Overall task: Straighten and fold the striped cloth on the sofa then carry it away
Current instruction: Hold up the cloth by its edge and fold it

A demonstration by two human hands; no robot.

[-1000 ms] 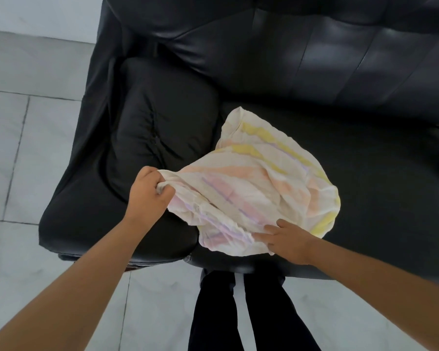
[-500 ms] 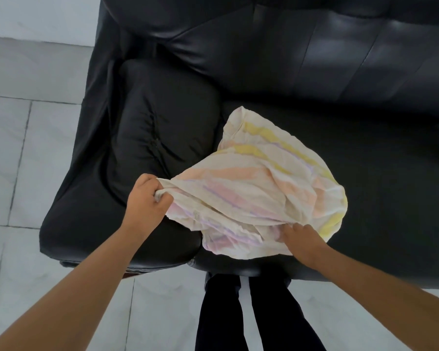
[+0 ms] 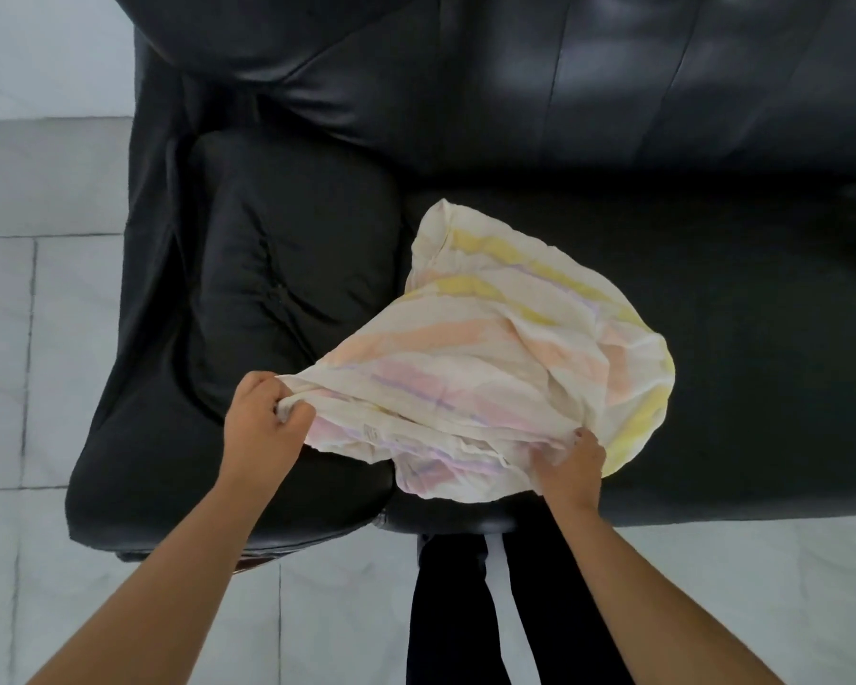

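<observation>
Black leather sofa [image 3: 614,116] holds the striped cloth [image 3: 505,373], crumpled on the seat beside the armrest [image 3: 268,289]. Within 1 second the right hand [image 3: 572,469] has turned from lying flat to gripping the near edge; straightening is starting. Left hand [image 3: 263,427] pinches a bunched corner, both arms outstretched.

Crinkled thin cloth [image 3: 505,368]; glossy leather sofa [image 3: 515,101]
</observation>
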